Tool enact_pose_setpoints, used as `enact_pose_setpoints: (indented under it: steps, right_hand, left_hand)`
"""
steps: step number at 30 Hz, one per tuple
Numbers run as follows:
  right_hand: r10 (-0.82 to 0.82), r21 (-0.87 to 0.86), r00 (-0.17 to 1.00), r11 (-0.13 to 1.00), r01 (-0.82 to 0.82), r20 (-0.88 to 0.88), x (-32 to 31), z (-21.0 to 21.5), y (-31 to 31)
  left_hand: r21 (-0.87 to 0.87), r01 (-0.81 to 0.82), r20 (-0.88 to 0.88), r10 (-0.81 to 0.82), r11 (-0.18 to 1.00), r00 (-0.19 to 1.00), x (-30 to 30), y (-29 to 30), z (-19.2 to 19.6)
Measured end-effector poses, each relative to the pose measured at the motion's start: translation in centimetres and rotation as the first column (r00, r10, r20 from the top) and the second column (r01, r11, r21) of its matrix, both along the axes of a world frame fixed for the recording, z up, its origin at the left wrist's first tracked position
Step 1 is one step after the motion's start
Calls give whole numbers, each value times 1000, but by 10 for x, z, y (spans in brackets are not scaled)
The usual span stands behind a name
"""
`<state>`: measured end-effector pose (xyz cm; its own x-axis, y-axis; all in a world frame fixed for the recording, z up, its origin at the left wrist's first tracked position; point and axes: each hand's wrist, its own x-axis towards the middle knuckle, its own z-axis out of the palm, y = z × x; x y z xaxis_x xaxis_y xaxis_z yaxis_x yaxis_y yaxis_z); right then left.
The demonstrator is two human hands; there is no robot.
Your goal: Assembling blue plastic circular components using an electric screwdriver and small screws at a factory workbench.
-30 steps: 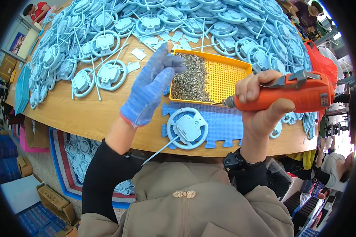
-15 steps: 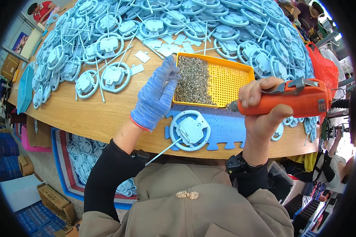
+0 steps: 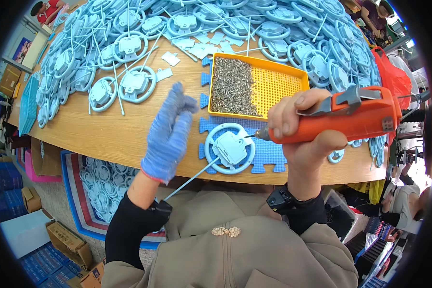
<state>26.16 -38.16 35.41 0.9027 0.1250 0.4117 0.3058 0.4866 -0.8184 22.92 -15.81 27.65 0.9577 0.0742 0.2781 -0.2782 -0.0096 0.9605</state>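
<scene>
My right hand [image 3: 301,156] is bare and wrapped round an orange-red electric screwdriver [image 3: 362,117]. Its bit points left, with the tip at the upper right part of a light-blue plastic steering wheel [image 3: 229,148]. That wheel lies flat on a blue foam mat [image 3: 269,156], a thin rod reaching from it toward my lap. To its left, my left hand [image 3: 165,137] hovers in a blue knitted glove, fingers stretched out and nothing visible in them. Just beyond the wheel, a yellow tray [image 3: 283,72] holds many small metal screws [image 3: 232,86] in its left half.
A large heap of light-blue wheels [image 3: 185,24] covers the table's far side. Loose flat light-blue plates [image 3: 171,58] lie before it. Below left stands a striped bin [image 3: 77,192] of similar parts. A red bag [image 3: 391,77] hangs at right; other people work farther off.
My right hand has brought the screwdriver tip from the tray's near edge down to the wheel. My left hand has drawn away from the tray, leftward and nearer me.
</scene>
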Motion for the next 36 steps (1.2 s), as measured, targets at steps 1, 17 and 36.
enact_pose_setpoints:
  steps: [1, 17, 36]
  right_hand:
    - [50, 5, 999, 999, -50, -17, -3, -2, 1]
    - [126, -280, 992, 953, -117, 14, -16, -6, 25]
    - [-212, -53, 970, 974, 219, 121, 76, -10, -47]
  left_hand:
    - [-19, -4, -102, 3, 1000, 995, -12, -10, 9]
    - [841, -80, 42, 84, 536, 996, -37, -63, 17]
    - [977, -46, 23, 113, 208, 993, -71, 106, 59]
